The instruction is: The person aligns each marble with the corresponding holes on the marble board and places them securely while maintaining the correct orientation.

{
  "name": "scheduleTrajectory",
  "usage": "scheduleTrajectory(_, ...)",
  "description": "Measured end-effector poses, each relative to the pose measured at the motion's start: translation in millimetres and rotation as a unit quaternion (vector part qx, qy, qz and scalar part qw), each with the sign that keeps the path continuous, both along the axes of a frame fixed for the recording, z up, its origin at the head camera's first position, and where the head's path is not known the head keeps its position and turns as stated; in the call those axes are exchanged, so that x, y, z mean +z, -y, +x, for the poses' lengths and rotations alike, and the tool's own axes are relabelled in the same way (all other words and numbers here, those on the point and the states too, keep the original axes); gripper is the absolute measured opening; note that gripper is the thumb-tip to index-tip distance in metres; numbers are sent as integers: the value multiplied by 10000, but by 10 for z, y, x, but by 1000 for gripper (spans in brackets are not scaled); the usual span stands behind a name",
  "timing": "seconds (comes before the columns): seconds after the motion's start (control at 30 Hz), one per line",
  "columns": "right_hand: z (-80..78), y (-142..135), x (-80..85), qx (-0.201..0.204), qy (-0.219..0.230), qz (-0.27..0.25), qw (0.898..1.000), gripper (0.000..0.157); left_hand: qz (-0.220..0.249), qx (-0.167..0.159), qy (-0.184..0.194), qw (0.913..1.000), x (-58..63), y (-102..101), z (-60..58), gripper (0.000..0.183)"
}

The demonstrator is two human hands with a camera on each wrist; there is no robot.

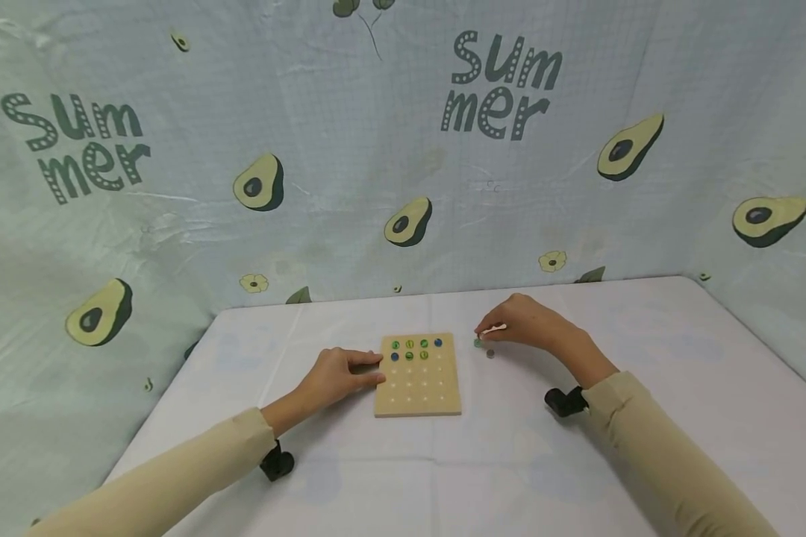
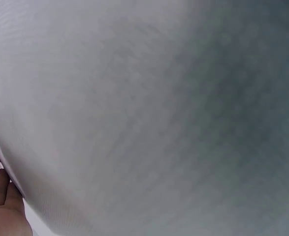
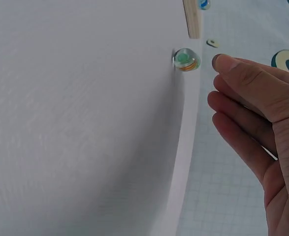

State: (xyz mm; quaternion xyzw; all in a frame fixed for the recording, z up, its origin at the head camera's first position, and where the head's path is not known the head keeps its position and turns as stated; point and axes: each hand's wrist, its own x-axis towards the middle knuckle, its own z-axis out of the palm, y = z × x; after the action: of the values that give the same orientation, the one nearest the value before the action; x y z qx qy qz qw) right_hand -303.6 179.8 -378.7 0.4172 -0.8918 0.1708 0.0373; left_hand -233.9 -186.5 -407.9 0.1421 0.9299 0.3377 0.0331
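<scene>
A square wooden pegboard-like board (image 1: 416,384) lies on the table, with several green and blue glass marbles (image 1: 410,356) seated in its two far rows. My left hand (image 1: 339,373) touches the board's left edge with thumb and fingers. To the right of the board, my right hand (image 1: 524,322) has bent fingers, their tips just above a green marble (image 1: 478,343). A greyish marble (image 1: 490,353) rests closer to me. In the right wrist view a glass marble (image 3: 186,59) stands apart from my fingertips, and no marble shows between them.
White cloth covers the table (image 1: 430,477). Behind it hangs a pale curtain (image 1: 336,246) printed with avocados and lettering. A black wrist camera (image 1: 564,401) sits under each sleeve. Mostly blurred pale cloth (image 2: 110,108) fills the left wrist view.
</scene>
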Motion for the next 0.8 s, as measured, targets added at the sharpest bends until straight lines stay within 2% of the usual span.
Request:
scheduleTrajectory(0.4,63,109,79,280,-17,-235,9993,19,4,-28,-25,10000,6,13,-4,44)
scheduleTrajectory(0.8,75,163,35,358,-84,-398,9985,20,41,-102,-81,9999,-18,21,-20,43)
